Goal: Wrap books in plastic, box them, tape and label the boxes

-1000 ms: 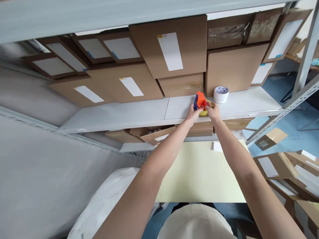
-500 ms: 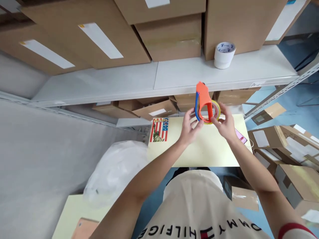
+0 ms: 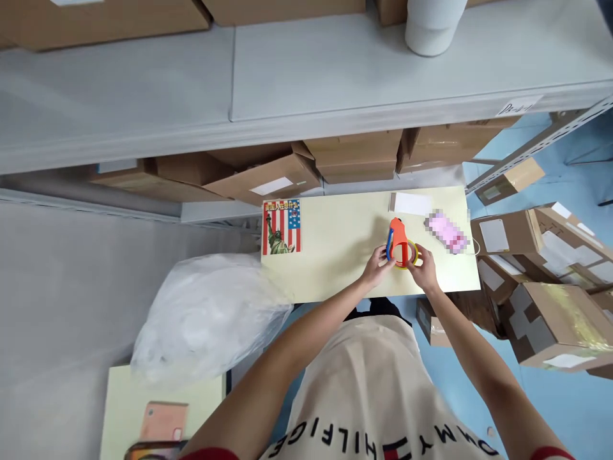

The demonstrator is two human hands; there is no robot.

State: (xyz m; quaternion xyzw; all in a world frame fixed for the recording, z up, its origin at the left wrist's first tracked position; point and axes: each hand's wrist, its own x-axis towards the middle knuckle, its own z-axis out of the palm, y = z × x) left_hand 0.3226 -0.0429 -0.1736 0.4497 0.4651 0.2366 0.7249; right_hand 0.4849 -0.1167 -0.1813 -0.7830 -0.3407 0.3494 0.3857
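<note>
An orange and blue tape dispenser (image 3: 399, 245) with a yellowish roll of tape in it sits between my two hands, low over the pale yellow table (image 3: 345, 255). My left hand (image 3: 377, 266) grips its left side with curled fingers. My right hand (image 3: 423, 268) holds the right side by the roll. Both hands are near the table's front right part.
A flag-patterned card (image 3: 281, 225) lies at the table's left end, a white slip (image 3: 412, 203) and a pink object (image 3: 446, 232) at its right. A white tape roll (image 3: 433, 25) stands on the grey shelf (image 3: 287, 83). Cardboard boxes (image 3: 550, 319) crowd the floor right; a white plastic bag (image 3: 211, 313) lies left.
Both hands brought the tape dispenser down from the shelf to just over the table. My view tilted downward, so the shelf boxes left the frame.
</note>
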